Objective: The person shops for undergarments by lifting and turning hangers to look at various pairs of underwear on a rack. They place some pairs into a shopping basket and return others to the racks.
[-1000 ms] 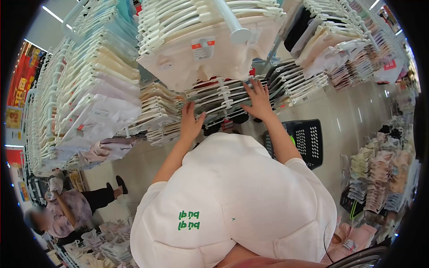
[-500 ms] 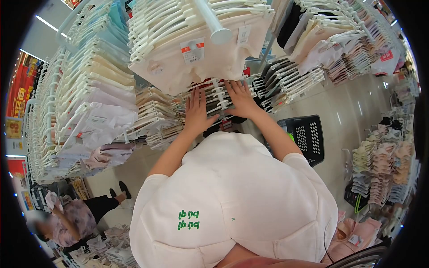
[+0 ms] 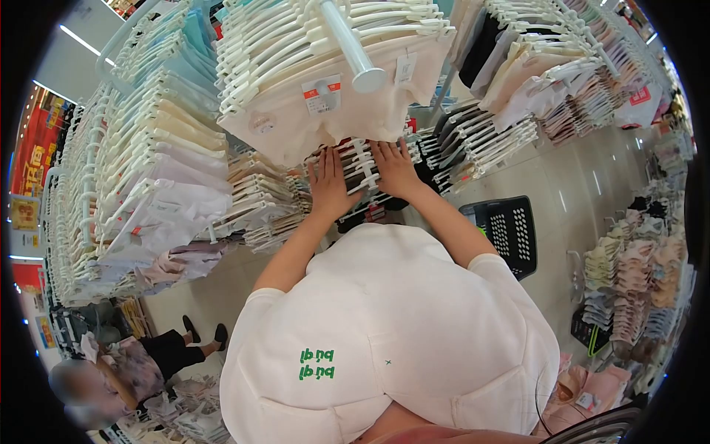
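Hanging beneath and between both hands (image 3: 332, 189) are white hangers (image 3: 363, 164).

I'm in a clothes shop: metal racks (image 3: 349, 46) around me carry garments (image 3: 370, 107) on white hangers (image 3: 362, 164), with a price tag (image 3: 322, 95) and red sign (image 3: 49, 126) visible.

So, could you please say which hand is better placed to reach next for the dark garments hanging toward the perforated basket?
Probably the right hand: it is nearer those dark garments. The left hand is farther off and would likely have to cross the right.
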The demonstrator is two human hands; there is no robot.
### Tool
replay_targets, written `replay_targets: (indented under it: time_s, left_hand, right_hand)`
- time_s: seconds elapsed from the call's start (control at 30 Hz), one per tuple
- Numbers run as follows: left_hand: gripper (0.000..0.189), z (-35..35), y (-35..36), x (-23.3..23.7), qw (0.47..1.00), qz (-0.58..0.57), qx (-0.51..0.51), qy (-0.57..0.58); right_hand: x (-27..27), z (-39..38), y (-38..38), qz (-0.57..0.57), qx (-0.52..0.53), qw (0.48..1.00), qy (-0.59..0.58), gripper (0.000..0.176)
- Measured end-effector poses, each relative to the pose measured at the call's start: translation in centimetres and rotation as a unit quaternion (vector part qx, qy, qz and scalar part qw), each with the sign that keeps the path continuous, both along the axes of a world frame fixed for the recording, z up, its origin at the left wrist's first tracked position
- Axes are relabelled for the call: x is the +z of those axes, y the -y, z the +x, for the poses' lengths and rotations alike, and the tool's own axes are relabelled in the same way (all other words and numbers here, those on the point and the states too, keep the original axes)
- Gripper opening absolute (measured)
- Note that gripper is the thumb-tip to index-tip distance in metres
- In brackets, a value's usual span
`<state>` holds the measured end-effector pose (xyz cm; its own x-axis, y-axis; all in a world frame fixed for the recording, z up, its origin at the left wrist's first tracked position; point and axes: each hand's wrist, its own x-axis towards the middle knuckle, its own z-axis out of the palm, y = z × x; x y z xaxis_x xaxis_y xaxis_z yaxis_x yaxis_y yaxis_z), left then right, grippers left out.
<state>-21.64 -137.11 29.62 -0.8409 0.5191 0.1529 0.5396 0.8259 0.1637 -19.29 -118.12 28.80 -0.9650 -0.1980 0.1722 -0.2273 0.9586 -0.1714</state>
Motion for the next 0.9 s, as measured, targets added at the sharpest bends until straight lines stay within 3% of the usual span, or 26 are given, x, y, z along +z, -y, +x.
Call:
replay_targets:
  time_s: [0.2,0.4,0.57,0.9]
  left_hand:
    - [0.111,0.0,0.1,0.0,1.0,0.006,0.0,0.006]
    - [0.119,-1.3,0.0,1.9,0.999,-0.003,0.008,0.047]
    - [0.123,-2.4,0.1,2.5,0.993,-0.032,-0.01,0.11]
    - [0.123,-2.6,-0.4,1.7,0.993,-0.053,-0.011,0.101]
  right_hand:
    - [-0.4,0.0,0.0,0.009,-0.006,1.0,-0.024,0.1]
    - [1.9,-0.6,-0.7,-0.023,0.012,0.999,0.031,0.105]
    - [1.2,-2.0,-1.1,-0.019,0.025,0.997,0.064,0.104]
    - [0.8,-2.9,-1.3,-0.048,0.041,0.998,0.028,0.094]
